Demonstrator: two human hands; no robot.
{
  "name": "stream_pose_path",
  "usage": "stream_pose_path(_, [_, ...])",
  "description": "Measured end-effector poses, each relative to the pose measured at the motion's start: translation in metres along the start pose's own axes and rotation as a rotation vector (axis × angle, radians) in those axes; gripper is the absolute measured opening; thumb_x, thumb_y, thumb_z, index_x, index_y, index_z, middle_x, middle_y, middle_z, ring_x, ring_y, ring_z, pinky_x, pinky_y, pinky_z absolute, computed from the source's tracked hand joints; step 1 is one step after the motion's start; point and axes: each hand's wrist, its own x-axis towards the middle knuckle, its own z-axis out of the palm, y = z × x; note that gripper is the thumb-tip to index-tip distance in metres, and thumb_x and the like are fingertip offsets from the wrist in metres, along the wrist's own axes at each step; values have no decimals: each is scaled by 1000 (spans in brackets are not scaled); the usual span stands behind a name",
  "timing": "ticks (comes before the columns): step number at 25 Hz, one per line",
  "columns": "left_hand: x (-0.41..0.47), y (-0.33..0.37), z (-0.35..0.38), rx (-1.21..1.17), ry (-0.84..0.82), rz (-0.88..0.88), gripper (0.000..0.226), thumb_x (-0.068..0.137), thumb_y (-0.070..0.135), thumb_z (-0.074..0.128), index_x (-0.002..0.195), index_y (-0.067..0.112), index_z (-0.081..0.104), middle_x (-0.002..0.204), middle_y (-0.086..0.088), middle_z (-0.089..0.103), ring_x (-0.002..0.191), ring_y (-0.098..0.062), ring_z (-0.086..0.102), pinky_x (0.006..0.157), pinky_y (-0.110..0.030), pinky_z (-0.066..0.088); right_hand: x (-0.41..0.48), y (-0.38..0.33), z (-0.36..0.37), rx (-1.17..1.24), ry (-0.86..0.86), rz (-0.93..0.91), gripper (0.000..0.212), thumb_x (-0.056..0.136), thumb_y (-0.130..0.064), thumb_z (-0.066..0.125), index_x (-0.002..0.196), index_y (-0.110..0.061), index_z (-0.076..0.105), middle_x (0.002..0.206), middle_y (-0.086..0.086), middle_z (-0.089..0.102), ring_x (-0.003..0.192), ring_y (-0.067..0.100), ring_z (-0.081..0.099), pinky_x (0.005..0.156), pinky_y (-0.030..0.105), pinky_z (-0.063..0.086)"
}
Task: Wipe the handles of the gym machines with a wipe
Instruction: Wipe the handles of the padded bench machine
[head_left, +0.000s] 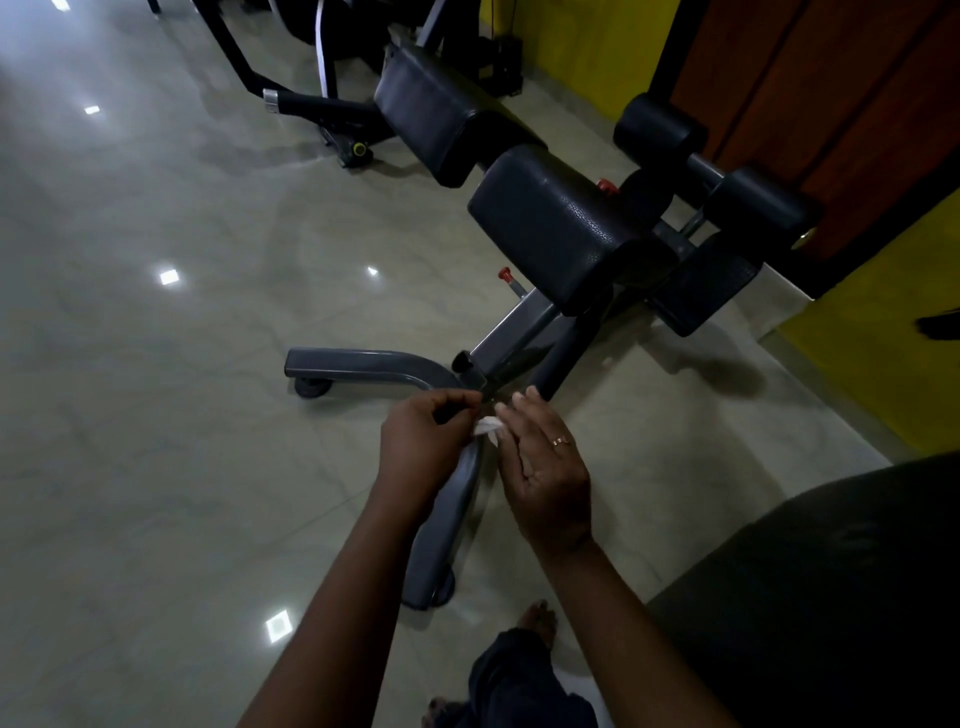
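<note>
here the wipe is a small white crumpled scrap held up in the gap between the two hands, just above the grey base leg of the gym bench. the left hand has its fingers curled in, with thumb and forefinger pinched together at the wipe's left edge, so it grasps the wipe. the right hand, with a ring on one finger, keeps its fingers fairly straight and lies against the wipe's right side; whether its thumb pinches the wipe too cannot be told, since the hand covers that side. most of the wipe is tucked behind the fingers, so its full shape is hard to make out.

the bench's two black pads rise toward the upper right, with black rollers beyond them near a brown door and a yellow wall. a second base leg runs off to the left on a small wheel, and a red knob sticks out under the nearer pad. the join of the two legs is hidden behind the hands. a dark bulky shape fills the lower right corner, too dim to identify, and another machine at the top is cut off by the edge. a bare foot stands on the glossy floor.
</note>
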Motion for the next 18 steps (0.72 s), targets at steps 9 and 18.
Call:
stream_pose_path(9, [0,22,10,365,-63,104,12,88,21,68,95,20,77,78,6,71,61,3,58,59,-13,45,10,-85,10,830,418,1385,37,98,-23,53,133,-11,56,114,7,69,104,17,67,91,36,54])
stream_pose_path(18, [-3,26,7,406,115,322,27,94,9,50,106,19,72,94,3,74,87,-17,66,89,-37,51,64,-53,-16,1767,324,2020,45,104,-20,30,77,6,54,52,22,62,39,28,62,31,31,48])
